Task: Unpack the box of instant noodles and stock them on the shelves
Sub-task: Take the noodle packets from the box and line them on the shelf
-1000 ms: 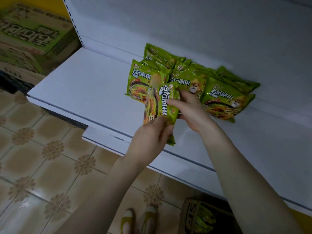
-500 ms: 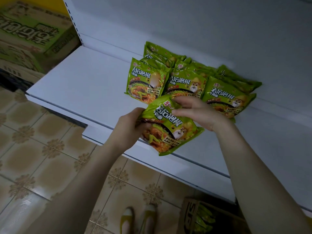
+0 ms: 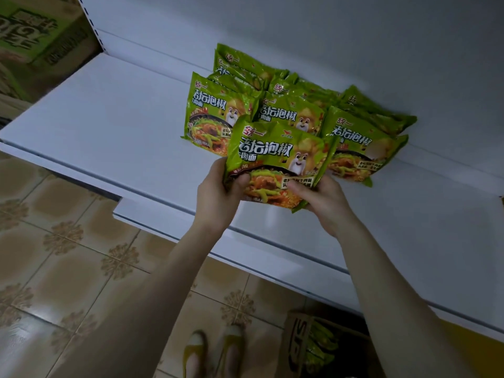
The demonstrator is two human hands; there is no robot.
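Note:
A green noodle packet [image 3: 278,156] stands face-up towards me over the white shelf [image 3: 109,126], just in front of several matching packets [image 3: 360,137] leaning in rows against the back panel. My left hand [image 3: 218,189] grips its lower left corner, thumb on the front. My right hand [image 3: 324,197] grips its lower right edge. An open cardboard box [image 3: 308,347] with more green packets inside sits on the floor at the bottom right.
A lower white shelf [image 3: 245,241] juts out beneath the first one. Stacked noodle cartons [image 3: 35,42] stand at the top left beside the shelving. The tiled floor [image 3: 68,255] and my two shoes [image 3: 212,350] lie below.
The packet has turned from edge-on and tilted to upright and facing me, and has moved up towards the row of packets. Both hands now hold its lower corners.

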